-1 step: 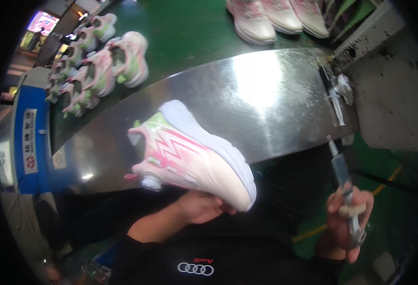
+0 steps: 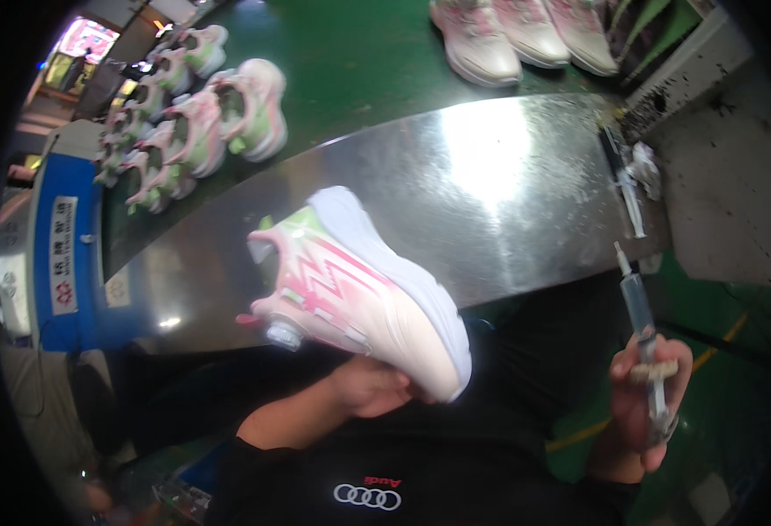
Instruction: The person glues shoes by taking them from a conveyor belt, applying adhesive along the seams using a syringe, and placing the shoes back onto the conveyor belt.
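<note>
A pink and cream sneaker (image 2: 364, 298) with green touches and a thick white sole is tilted on its side, its toe toward my lap and its sole facing away from me. My left hand (image 2: 375, 386) grips it from below near the toe; some fingertips are hidden behind the shoe. A round pale dial (image 2: 283, 335) shows on its upper. Off to the right, my right hand (image 2: 649, 394) is closed round a clear syringe (image 2: 636, 302), which points upward with its narrow tip away from me. The tip is well apart from the shoe.
A shiny metal worktop (image 2: 377, 167) spans the middle, edged by a green surface (image 2: 342, 53). Several similar sneakers (image 2: 194, 131) stand at the far left, others (image 2: 478, 44) at the back. Another syringe (image 2: 627, 188) and crumpled white material (image 2: 645, 167) lie beside the grey panel (image 2: 728, 175).
The whole view has shifted slightly, so the worktop and shoes appear a little further right. Both hands keep their holds on the sneaker and the syringe.
</note>
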### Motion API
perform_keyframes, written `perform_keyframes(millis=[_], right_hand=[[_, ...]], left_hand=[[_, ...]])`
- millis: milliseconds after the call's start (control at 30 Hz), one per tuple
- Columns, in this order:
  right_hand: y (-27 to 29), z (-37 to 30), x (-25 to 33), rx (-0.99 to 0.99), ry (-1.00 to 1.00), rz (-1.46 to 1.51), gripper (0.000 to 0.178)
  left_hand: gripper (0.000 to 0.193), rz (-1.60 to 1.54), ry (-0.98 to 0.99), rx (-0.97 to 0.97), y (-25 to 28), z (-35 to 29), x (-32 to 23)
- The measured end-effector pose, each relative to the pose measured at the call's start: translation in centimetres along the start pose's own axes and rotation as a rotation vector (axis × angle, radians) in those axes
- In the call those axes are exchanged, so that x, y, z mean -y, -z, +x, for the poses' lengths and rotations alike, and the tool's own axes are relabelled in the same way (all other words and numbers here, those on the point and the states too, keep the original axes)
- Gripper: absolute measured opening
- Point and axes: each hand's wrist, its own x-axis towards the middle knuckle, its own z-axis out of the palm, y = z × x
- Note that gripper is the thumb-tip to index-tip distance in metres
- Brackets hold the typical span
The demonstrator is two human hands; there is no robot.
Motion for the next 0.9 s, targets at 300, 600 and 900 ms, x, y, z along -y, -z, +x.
perform_keyframes(millis=[300,600,900], right_hand=[[0.5,2.7,-4.2,-0.050,-0.240,-0.173,0.120],[-0.2,3.0,-3.6,0.124,-0.241,-0.279,0.107],[-1.1,8.5,-1.0,0.618,0.158,-1.138,0.078]], left_hand=[[0.081,0.185,-0.230,-0.391,-3.5,-5.2,-5.6],[0.044,0.375,-0.386,-0.336,-1.2,11.3,-16.4],[0.031,0.880,-0.759,-0.509,3.6,3.4,-21.5]])
